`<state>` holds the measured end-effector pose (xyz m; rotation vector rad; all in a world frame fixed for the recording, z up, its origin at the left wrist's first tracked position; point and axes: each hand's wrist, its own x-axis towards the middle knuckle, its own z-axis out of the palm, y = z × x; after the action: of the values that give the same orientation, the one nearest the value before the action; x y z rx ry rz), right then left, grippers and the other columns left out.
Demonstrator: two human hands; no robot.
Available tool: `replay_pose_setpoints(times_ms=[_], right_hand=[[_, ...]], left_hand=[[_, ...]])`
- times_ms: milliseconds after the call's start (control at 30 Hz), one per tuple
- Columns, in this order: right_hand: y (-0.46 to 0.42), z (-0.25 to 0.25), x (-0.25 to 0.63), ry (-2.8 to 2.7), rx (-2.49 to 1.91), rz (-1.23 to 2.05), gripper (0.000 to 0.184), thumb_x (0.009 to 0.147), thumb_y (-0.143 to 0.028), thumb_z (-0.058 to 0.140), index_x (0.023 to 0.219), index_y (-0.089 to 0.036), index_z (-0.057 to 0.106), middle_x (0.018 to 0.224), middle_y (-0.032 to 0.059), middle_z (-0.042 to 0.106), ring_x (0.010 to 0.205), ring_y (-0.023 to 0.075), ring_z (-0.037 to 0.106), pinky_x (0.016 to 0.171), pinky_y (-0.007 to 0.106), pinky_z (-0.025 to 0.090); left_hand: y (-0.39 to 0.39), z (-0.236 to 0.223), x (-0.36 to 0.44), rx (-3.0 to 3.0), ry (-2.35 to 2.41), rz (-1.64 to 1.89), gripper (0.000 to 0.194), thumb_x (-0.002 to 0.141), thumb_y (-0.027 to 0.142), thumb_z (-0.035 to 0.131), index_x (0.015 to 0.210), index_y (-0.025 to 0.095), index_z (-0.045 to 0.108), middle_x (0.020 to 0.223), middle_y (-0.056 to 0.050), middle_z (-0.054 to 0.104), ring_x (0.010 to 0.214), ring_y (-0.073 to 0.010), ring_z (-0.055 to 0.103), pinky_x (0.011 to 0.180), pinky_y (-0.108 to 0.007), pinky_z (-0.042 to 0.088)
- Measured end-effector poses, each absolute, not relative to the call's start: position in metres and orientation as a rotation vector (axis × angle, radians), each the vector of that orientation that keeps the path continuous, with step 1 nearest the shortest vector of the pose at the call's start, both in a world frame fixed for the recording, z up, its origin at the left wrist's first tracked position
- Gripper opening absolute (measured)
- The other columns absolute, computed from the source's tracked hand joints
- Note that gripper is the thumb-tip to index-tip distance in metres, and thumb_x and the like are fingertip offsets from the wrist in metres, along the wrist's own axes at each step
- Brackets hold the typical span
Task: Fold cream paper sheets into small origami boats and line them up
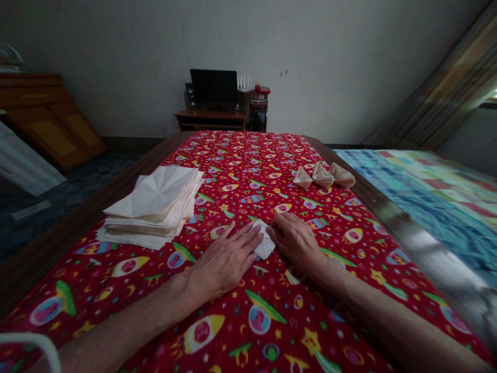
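Note:
A small piece of folded white paper [264, 245] lies on the red patterned tablecloth [267, 280], between my two hands. My left hand [225, 256] rests flat, its fingers stretched out and their tips pressing on the paper's left side. At the paper's right edge, my right hand [294, 239] has its fingers curled in; the fingertips are partly hidden. To the left sits an uneven stack of creased paper sheets [155, 199]. Several folded paper pieces [323, 176] stand in a row at the right, beyond my right hand.
The cloth covers a dark wooden table with its edge [373, 199] showing. A bed [419, 202] is to the right. Against the far wall are a monitor [214, 86] on a desk and a red telephone [262, 89]. A wooden cabinet [50, 116] stands at left.

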<state>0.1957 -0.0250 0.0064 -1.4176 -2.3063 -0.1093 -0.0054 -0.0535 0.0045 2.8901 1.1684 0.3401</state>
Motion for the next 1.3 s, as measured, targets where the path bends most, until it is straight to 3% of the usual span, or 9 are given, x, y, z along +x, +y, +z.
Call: replay_pose_setpoints(times_ms=[100, 167, 267, 433, 600, 833, 1033, 1133, 1300], right_hand=[[-0.030, 0.010, 0.199, -2.407, -1.286, -0.205, 0.017, 0.089, -0.018, 0.046, 0.085, -0.016, 0.062, 0.094, 0.0109, 0.064, 0.086, 0.0215, 0.054, 0.067, 0.029, 0.043], [-0.036, 0.010, 0.203, -2.521, -1.090, -0.176, 0.024, 0.090, -0.016, 0.043, 0.106, -0.015, 0.061, 0.115, 0.0127, 0.061, 0.106, 0.0244, 0.052, 0.083, 0.035, 0.045], [-0.049, 0.010, 0.211, -2.673, -0.931, -0.023, 0.042, 0.094, -0.018, 0.038, 0.135, -0.017, 0.042, 0.135, 0.0104, 0.050, 0.127, 0.0216, 0.041, 0.103, 0.042, 0.036], [-0.061, 0.011, 0.224, -2.765, -1.067, 0.107, 0.052, 0.097, -0.033, 0.035, 0.146, -0.022, 0.022, 0.149, 0.0070, 0.029, 0.139, 0.0225, 0.022, 0.112, 0.051, 0.022], [-0.060, 0.011, 0.229, -2.723, -1.090, 0.123, 0.051, 0.097, -0.034, 0.036, 0.145, -0.023, 0.027, 0.147, 0.0059, 0.032, 0.138, 0.0221, 0.023, 0.111, 0.049, 0.026], [-0.062, 0.011, 0.231, -2.670, -1.075, 0.082, 0.047, 0.096, -0.030, 0.037, 0.142, -0.021, 0.034, 0.143, 0.0068, 0.040, 0.133, 0.0228, 0.034, 0.109, 0.048, 0.031], [-0.061, 0.007, 0.230, -2.581, -1.047, 0.018, 0.041, 0.095, -0.025, 0.038, 0.134, -0.020, 0.046, 0.133, 0.0086, 0.053, 0.125, 0.0234, 0.046, 0.104, 0.046, 0.038], [-0.057, 0.006, 0.225, -2.532, -1.007, -0.009, 0.032, 0.094, -0.023, 0.039, 0.121, -0.019, 0.056, 0.122, 0.0084, 0.062, 0.116, 0.0217, 0.055, 0.098, 0.040, 0.044], [-0.051, 0.012, 0.212, -2.556, -1.038, -0.029, 0.025, 0.095, -0.020, 0.036, 0.087, -0.018, 0.060, 0.086, 0.0057, 0.067, 0.083, 0.0170, 0.063, 0.081, 0.032, 0.044]], left_hand=[[-0.054, 0.003, -0.007, 2.889, 1.167, 0.355, 0.044, 0.095, 0.026, 0.036, 0.139, 0.022, 0.036, 0.148, -0.002, 0.034, 0.137, -0.0193, 0.029, 0.111, -0.046, 0.024], [-0.054, 0.002, -0.007, 2.893, 1.160, 0.354, 0.044, 0.095, 0.027, 0.036, 0.139, 0.022, 0.036, 0.148, -0.002, 0.033, 0.138, -0.0195, 0.027, 0.112, -0.046, 0.023], [-0.054, 0.004, -0.006, 2.891, 1.161, 0.344, 0.044, 0.095, 0.027, 0.036, 0.139, 0.020, 0.036, 0.149, -0.003, 0.031, 0.138, -0.0193, 0.026, 0.112, -0.045, 0.022], [-0.054, 0.008, -0.006, 2.878, 1.165, 0.322, 0.044, 0.096, 0.028, 0.035, 0.139, 0.023, 0.035, 0.148, -0.004, 0.034, 0.137, -0.0180, 0.028, 0.112, -0.043, 0.021], [-0.054, 0.011, -0.014, 2.869, 1.177, 0.309, 0.043, 0.095, 0.029, 0.038, 0.137, 0.026, 0.038, 0.146, -0.001, 0.038, 0.136, -0.0183, 0.032, 0.111, -0.043, 0.025], [-0.058, 0.011, -0.026, 2.915, 1.239, 0.330, 0.040, 0.094, 0.025, 0.038, 0.133, 0.021, 0.045, 0.143, -0.003, 0.041, 0.132, -0.0209, 0.038, 0.108, -0.044, 0.031], [-0.048, 0.003, -0.032, 2.843, 1.278, 0.638, 0.032, 0.094, 0.022, 0.039, 0.119, 0.015, 0.058, 0.128, -0.007, 0.058, 0.121, -0.0198, 0.050, 0.104, -0.039, 0.040], [-0.041, 0.000, -0.031, 2.777, 1.318, 0.762, 0.029, 0.093, 0.021, 0.041, 0.114, 0.015, 0.060, 0.115, -0.008, 0.063, 0.108, -0.0201, 0.055, 0.097, -0.037, 0.045], [-0.035, 0.001, -0.023, 2.719, 1.299, 0.691, 0.044, 0.088, 0.017, 0.047, 0.133, 0.017, 0.044, 0.107, -0.009, 0.059, 0.098, -0.0209, 0.056, 0.089, -0.037, 0.049]])
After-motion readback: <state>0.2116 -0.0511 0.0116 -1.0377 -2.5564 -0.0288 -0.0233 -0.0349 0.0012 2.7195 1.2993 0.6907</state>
